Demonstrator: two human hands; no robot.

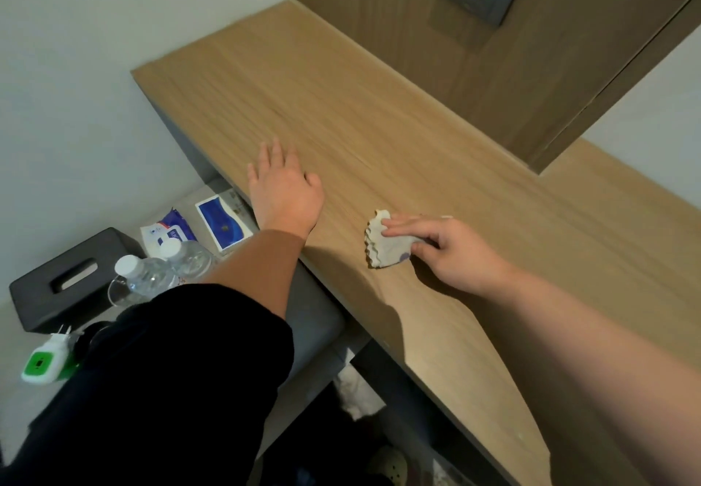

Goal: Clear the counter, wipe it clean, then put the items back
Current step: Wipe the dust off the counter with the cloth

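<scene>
Wooden bench (379,106) gets the wipe: right hand (451,250) pinches the folded cloth (383,244) flat on it near the front edge; left hand (284,191) lies spread open, likely bracing. Bottles (148,277) and tissue box (57,292) wait lower left.

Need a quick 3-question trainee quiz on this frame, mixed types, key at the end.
1. True or false: the left hand holds the cloth.
2. Where are the water bottles? A: on the counter; B: on the lower surface left of it; C: in the right hand.
3. Fill in: the tissue box is ___ in colour.
Key: 1 false, the right hand holds the cloth on the counter and the left hand lies flat on the wood; 2 B; 3 black.
</scene>
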